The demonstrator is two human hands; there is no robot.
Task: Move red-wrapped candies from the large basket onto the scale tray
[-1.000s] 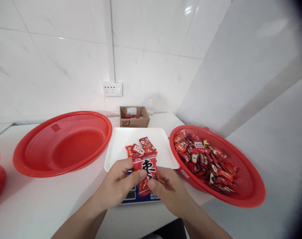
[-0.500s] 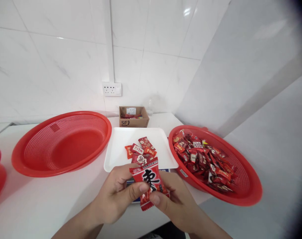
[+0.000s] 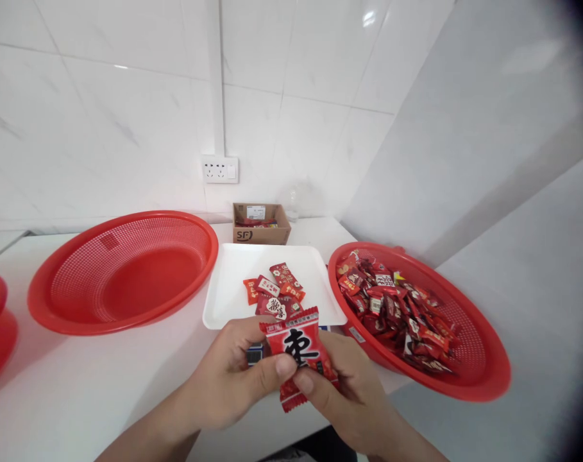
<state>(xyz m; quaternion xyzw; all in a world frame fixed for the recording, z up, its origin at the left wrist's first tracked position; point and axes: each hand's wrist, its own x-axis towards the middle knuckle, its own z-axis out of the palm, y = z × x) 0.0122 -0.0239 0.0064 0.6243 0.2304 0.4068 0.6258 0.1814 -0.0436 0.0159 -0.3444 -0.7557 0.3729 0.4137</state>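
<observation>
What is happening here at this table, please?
A person's left hand and right hand together hold one red packet, thumbs on its printed front, at the near edge of a white tray. A few other small packets lie on that tray. To the right, a red basket holds many more; another red basket stands to the left, and a cardboard box behind.

White table (image 3: 103,391) with baskets (image 3: 147,279), carton (image 3: 265,236)
</observation>
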